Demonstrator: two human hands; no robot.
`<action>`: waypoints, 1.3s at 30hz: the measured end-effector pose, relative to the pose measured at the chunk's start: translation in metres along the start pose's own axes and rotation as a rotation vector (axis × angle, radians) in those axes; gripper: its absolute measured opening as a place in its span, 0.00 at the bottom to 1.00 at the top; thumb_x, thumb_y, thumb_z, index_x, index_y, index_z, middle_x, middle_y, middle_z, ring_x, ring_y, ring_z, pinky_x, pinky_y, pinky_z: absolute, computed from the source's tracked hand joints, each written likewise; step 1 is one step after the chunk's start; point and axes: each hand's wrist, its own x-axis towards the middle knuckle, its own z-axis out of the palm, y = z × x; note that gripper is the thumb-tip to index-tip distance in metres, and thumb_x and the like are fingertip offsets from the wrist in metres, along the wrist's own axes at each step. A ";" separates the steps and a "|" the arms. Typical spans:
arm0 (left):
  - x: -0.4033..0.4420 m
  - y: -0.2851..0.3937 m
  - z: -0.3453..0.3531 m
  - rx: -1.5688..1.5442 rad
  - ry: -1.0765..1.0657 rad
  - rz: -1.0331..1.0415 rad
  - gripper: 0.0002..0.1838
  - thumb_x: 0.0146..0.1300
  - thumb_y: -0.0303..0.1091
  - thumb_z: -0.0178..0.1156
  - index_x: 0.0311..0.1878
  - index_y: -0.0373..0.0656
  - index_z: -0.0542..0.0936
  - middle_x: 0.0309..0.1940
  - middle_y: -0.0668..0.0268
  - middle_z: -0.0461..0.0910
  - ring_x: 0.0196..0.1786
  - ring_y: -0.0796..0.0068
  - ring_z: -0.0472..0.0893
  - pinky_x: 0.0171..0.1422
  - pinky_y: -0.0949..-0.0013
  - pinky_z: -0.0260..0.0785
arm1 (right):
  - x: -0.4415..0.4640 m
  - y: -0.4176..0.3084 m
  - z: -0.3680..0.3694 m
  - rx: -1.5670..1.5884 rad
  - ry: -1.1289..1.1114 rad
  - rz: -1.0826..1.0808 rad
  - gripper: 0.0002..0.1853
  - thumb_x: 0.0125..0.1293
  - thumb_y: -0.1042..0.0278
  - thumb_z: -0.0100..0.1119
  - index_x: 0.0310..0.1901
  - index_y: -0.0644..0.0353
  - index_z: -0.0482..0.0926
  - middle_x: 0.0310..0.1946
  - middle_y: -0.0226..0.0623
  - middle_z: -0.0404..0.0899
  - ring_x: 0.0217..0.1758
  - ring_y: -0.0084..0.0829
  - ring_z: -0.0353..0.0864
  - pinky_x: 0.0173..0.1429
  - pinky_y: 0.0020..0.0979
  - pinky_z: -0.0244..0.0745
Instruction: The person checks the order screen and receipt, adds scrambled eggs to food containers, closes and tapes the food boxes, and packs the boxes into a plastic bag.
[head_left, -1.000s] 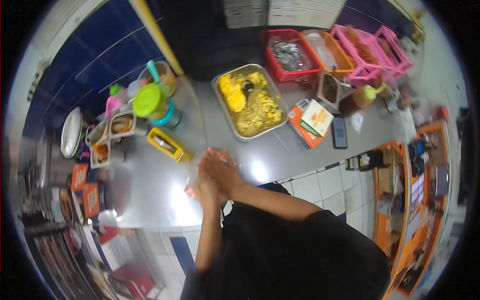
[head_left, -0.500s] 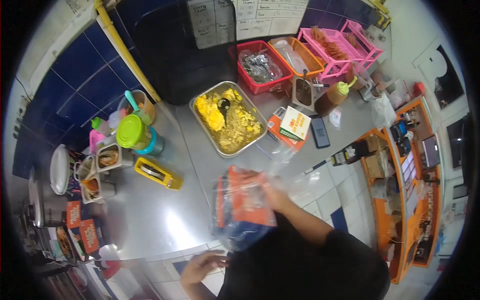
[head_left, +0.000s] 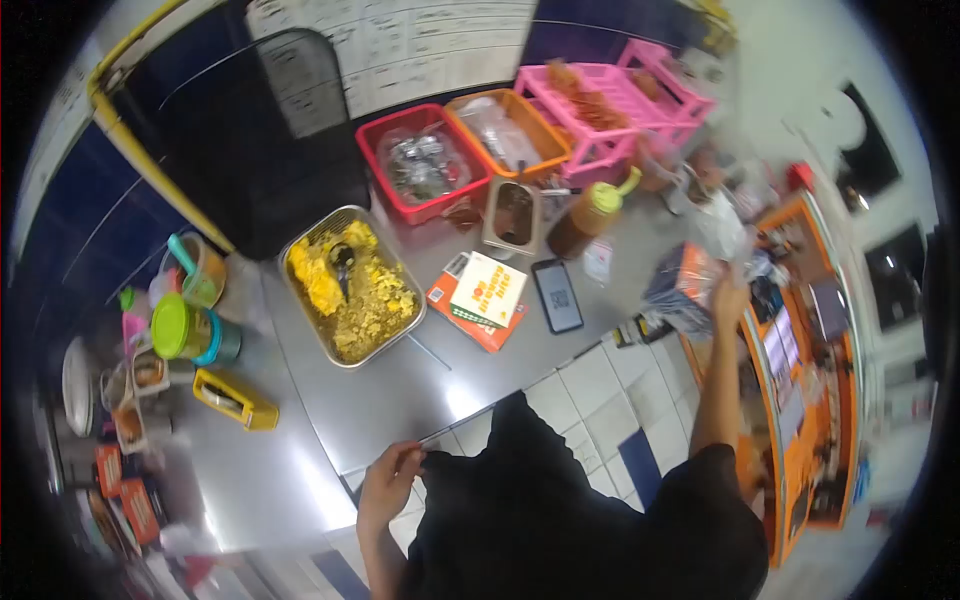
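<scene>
My right hand (head_left: 730, 298) is stretched far to the right, closed on a clear plastic bag of orange and dark blue printed packaging (head_left: 683, 285), somewhat blurred. It is over the right end of the steel counter, close to a white plastic bag (head_left: 718, 228). Low in the view, my left hand (head_left: 392, 480) has its fingers pinched at the edge of my black shirt (head_left: 500, 480), near the counter's front edge. Left of centre sits a metal tray (head_left: 345, 362) of yellow and pale crumbly food, with a black-handled utensil (head_left: 343, 265) in it.
A folded printed carton (head_left: 490, 290) and a phone (head_left: 557, 296) lie right of the tray. Behind are a red basket (head_left: 425, 213), an orange basket (head_left: 545, 165), a pink rack (head_left: 600, 150) and a sauce bottle (head_left: 578, 225). A yellow tape dispenser (head_left: 236, 400) and lidded tubs (head_left: 183, 328) stand left.
My right hand has carried the bag of packaging from in front of my body to the far right. My left hand has risen slightly to the shirt's edge. The view has shifted right.
</scene>
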 end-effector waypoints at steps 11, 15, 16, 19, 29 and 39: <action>0.172 0.127 0.163 0.719 0.700 0.337 0.46 0.53 0.53 0.76 0.71 0.40 0.68 0.59 0.47 0.75 0.61 0.53 0.77 0.61 0.54 0.72 | 0.114 0.052 0.182 0.148 0.121 0.363 0.43 0.67 0.32 0.56 0.59 0.74 0.76 0.55 0.68 0.77 0.57 0.62 0.78 0.62 0.54 0.72; 0.220 0.112 0.181 1.088 0.462 0.249 0.63 0.41 0.57 0.77 0.79 0.44 0.57 0.67 0.39 0.62 0.69 0.39 0.64 0.70 0.42 0.62 | 0.041 -0.120 0.070 0.665 0.417 0.127 0.31 0.69 0.58 0.65 0.65 0.71 0.69 0.59 0.56 0.72 0.61 0.50 0.74 0.64 0.45 0.71; 0.220 0.112 0.179 1.081 0.348 0.243 0.64 0.40 0.57 0.77 0.79 0.45 0.56 0.66 0.39 0.62 0.69 0.37 0.64 0.70 0.41 0.61 | 0.013 -0.144 0.068 0.865 0.315 0.167 0.29 0.70 0.62 0.64 0.64 0.72 0.68 0.58 0.55 0.73 0.59 0.46 0.74 0.64 0.43 0.70; 0.183 0.096 0.179 1.089 0.193 0.358 0.63 0.38 0.53 0.77 0.79 0.46 0.57 0.65 0.42 0.64 0.66 0.40 0.67 0.71 0.44 0.61 | -0.045 -0.201 0.031 1.085 -0.109 -0.224 0.21 0.72 0.68 0.59 0.62 0.70 0.72 0.58 0.48 0.75 0.58 0.38 0.77 0.65 0.39 0.71; 0.134 0.104 0.156 0.824 0.160 0.323 0.58 0.40 0.51 0.77 0.77 0.47 0.62 0.64 0.43 0.64 0.63 0.41 0.68 0.67 0.44 0.63 | -0.083 -0.303 0.062 1.208 -1.255 -0.064 0.19 0.80 0.60 0.50 0.61 0.65 0.77 0.55 0.44 0.83 0.60 0.33 0.81 0.62 0.32 0.74; 0.217 0.089 0.145 0.841 0.384 0.615 0.53 0.50 0.58 0.73 0.78 0.50 0.62 0.76 0.43 0.57 0.79 0.40 0.54 0.79 0.39 0.47 | -0.009 -0.233 0.020 1.330 -1.461 -0.171 0.26 0.79 0.51 0.51 0.64 0.66 0.75 0.51 0.45 0.83 0.56 0.33 0.82 0.62 0.37 0.75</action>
